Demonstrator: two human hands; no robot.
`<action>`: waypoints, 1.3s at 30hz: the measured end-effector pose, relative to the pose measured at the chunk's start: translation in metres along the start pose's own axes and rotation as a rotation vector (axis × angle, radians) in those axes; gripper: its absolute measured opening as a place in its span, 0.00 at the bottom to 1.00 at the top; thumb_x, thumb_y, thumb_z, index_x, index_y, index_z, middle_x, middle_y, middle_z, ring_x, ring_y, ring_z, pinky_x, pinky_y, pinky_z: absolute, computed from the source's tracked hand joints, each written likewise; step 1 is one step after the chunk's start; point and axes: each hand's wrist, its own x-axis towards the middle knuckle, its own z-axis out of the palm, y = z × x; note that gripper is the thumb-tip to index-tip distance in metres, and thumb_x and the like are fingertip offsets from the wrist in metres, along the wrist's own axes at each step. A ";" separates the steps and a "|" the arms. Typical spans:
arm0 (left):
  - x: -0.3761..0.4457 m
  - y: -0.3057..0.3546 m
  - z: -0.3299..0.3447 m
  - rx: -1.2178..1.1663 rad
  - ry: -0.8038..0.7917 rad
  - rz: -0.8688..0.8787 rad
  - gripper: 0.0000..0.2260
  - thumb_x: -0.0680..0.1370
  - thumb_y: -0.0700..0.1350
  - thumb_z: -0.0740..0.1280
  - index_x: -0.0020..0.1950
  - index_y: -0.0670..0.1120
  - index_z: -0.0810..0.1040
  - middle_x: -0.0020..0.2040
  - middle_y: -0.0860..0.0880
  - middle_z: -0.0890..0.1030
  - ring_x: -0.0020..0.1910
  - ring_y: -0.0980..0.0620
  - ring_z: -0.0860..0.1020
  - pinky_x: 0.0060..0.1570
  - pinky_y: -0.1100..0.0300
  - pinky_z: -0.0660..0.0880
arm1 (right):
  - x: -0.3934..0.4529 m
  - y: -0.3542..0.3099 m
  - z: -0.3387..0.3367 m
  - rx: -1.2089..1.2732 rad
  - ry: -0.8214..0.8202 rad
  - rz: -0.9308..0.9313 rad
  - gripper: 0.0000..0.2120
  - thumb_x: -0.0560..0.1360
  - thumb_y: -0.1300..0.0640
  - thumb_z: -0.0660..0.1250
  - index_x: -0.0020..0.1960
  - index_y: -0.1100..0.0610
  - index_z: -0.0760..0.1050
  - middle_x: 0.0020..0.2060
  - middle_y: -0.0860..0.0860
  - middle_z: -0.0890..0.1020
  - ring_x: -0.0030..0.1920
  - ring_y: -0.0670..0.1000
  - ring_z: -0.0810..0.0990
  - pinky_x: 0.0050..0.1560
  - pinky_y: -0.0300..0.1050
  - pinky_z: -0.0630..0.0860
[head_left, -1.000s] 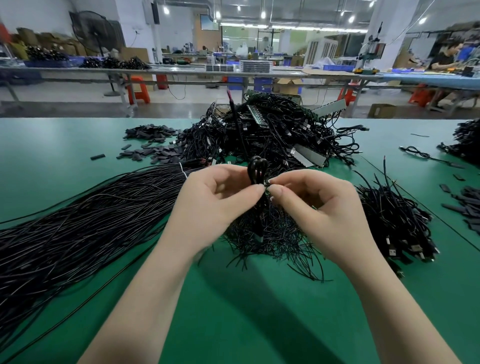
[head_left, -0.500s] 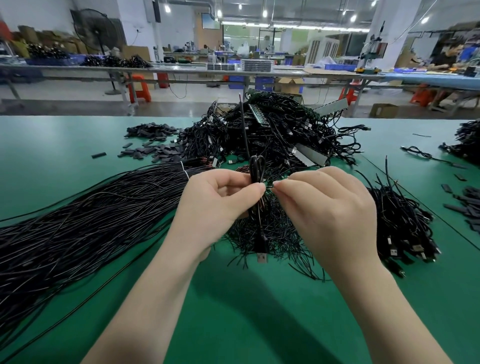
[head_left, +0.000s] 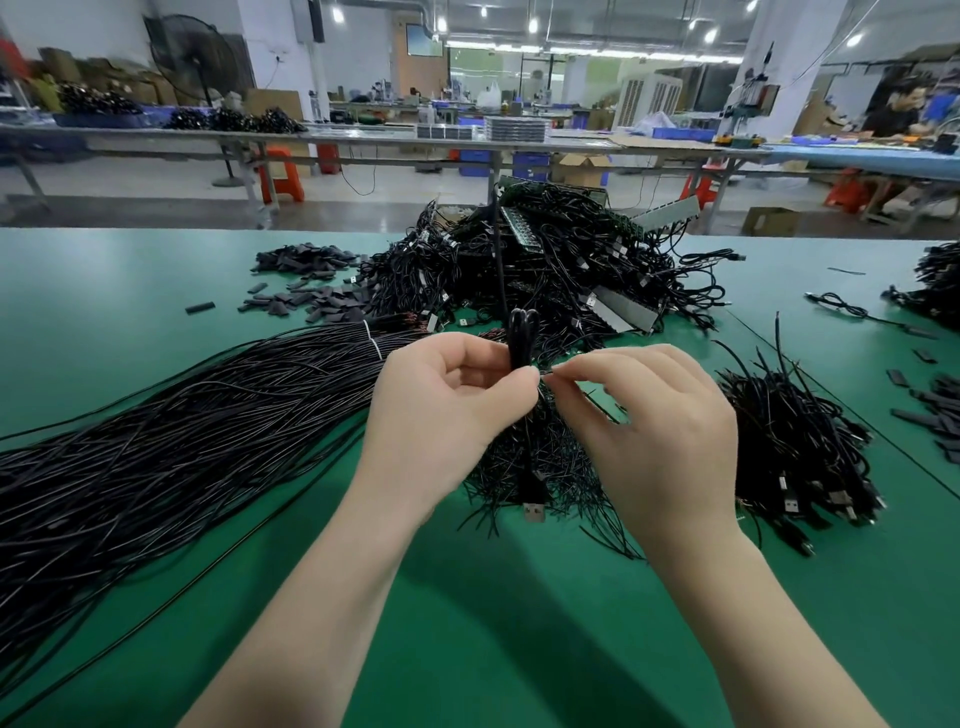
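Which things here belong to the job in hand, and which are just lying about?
In hand: folded cable, gripped by the left hand and pinched at its middle by the right hand; its USB plug hanging below.
Lying about: long wire bundle, big cable heap, black sleeve pieces, cable pile on the right.

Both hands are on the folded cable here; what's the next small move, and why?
Probably wind the thin strand round the folded USB cable. The left hand grips the cable just below its loops, with the plug hanging free. The right hand pinches the strand right beside the cable, and no binding shows yet.
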 end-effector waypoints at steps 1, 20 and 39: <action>0.000 0.001 0.000 0.004 -0.004 0.019 0.04 0.65 0.47 0.75 0.37 0.51 0.83 0.33 0.55 0.84 0.31 0.61 0.80 0.33 0.70 0.74 | 0.000 0.000 0.000 0.024 -0.001 0.027 0.03 0.73 0.61 0.74 0.40 0.59 0.83 0.37 0.50 0.84 0.36 0.55 0.81 0.37 0.49 0.76; -0.013 0.006 0.009 0.277 0.118 0.179 0.08 0.67 0.44 0.76 0.36 0.54 0.79 0.32 0.63 0.81 0.27 0.64 0.77 0.30 0.75 0.70 | 0.007 -0.008 -0.008 -0.169 -0.304 0.038 0.07 0.74 0.56 0.67 0.40 0.59 0.78 0.33 0.52 0.80 0.36 0.59 0.77 0.35 0.52 0.73; -0.004 0.022 -0.011 -0.265 -0.288 -0.174 0.05 0.61 0.47 0.77 0.33 0.49 0.84 0.32 0.50 0.82 0.29 0.57 0.80 0.31 0.65 0.77 | 0.019 0.002 -0.020 0.389 -0.206 0.059 0.04 0.74 0.57 0.70 0.44 0.57 0.81 0.42 0.39 0.78 0.44 0.38 0.74 0.47 0.30 0.67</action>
